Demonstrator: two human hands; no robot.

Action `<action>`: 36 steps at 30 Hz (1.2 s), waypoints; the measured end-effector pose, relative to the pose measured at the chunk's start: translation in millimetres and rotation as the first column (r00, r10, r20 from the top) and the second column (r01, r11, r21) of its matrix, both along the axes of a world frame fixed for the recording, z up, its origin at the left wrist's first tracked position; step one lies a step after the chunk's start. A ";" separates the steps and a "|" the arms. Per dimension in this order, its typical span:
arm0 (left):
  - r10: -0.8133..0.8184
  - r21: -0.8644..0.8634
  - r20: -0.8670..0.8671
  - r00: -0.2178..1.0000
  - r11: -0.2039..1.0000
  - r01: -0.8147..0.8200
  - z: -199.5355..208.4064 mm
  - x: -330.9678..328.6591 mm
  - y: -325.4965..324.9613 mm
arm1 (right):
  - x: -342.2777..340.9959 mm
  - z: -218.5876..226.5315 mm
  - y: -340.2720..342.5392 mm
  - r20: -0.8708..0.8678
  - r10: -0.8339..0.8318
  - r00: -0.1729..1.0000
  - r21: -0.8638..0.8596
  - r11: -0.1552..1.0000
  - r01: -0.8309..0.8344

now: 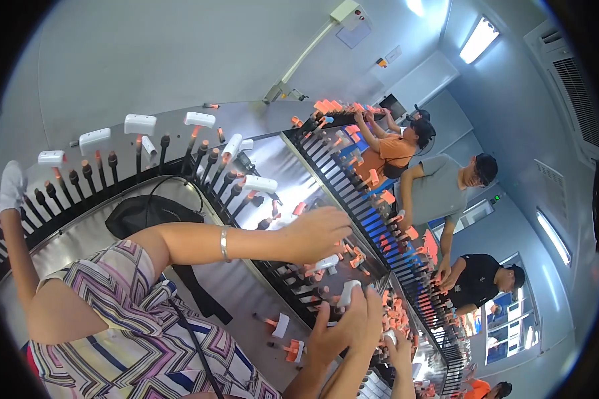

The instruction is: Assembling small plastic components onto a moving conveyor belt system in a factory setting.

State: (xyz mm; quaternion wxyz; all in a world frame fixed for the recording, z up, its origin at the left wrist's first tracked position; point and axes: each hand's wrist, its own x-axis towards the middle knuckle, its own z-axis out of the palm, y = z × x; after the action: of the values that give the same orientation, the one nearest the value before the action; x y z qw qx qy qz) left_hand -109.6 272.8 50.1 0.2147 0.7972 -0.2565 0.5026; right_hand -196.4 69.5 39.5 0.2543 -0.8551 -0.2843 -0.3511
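Note:
My right hand (316, 234), with a silver bracelet (224, 244) at the wrist, reaches across the line of upright black holders. Its fingers are curled; whatever they hold is hidden. Nearest to it are a white plastic shell (261, 184) on a post and several small orange parts (354, 256). My left hand (12, 186) wears a white glove at the far left rim, beside a row of black posts (73, 178). Its fingers are blurred, and I cannot tell whether it grips a post. Other white shells (140, 124) with orange undersides sit above that row.
A co-worker's hands (353, 326) work at a white shell lower right; another hand (399, 356) is beyond. Several people stand along the far conveyor (353, 199) of orange parts. A black bag (154, 216) lies inside the near track's curve. A black cord (196, 342) crosses my patterned clothing.

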 end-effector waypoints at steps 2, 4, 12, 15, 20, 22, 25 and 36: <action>0.044 0.006 0.042 0.998 0.999 -0.045 -16.1 2.8 10.5 | -1.5 1.2 16.5 -0.038 0.054 0.998 -0.026 0.998 -0.055; -0.028 0.004 -0.054 0.998 1.000 0.028 -15.4 12.7 1.2 | -4.9 5.4 20.8 0.008 0.002 1.000 -0.006 1.000 -0.002; -0.176 0.014 -0.065 0.982 0.984 0.177 -7.6 47.3 -12.9 | 72.7 -0.5 -4.8 0.237 -0.392 0.889 0.170 0.918 0.359; -0.130 0.345 -0.157 0.979 0.922 0.178 -19.5 57.5 -1.7 | 111.8 -55.4 13.3 -0.062 -0.472 0.879 -0.374 0.828 0.418; -0.044 0.221 -0.454 0.890 0.962 0.161 -73.4 70.2 32.3 | 109.0 -51.1 44.7 -0.063 -0.267 0.962 -0.353 0.907 0.229; 0.000 0.209 -0.473 0.881 0.972 0.112 -71.9 65.9 48.1 | 103.1 -43.5 44.8 -0.109 -0.179 0.978 -0.228 0.962 0.151; 0.056 0.130 -0.280 0.958 0.991 -0.020 -71.3 54.5 63.3 | 94.0 -4.7 23.8 0.103 -0.157 0.982 -0.002 0.987 0.158; 0.098 -0.079 -0.031 0.995 0.992 -0.100 -13.6 42.8 51.1 | 136.8 -52.8 -40.7 -0.053 -0.197 0.979 -0.250 0.952 0.178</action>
State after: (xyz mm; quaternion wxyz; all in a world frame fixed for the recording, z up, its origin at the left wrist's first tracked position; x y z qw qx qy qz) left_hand -66.8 323.9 36.5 0.2250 0.8062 -0.1933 0.5119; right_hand -59.6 28.8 -13.3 0.1237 -0.9158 -0.2329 -0.3029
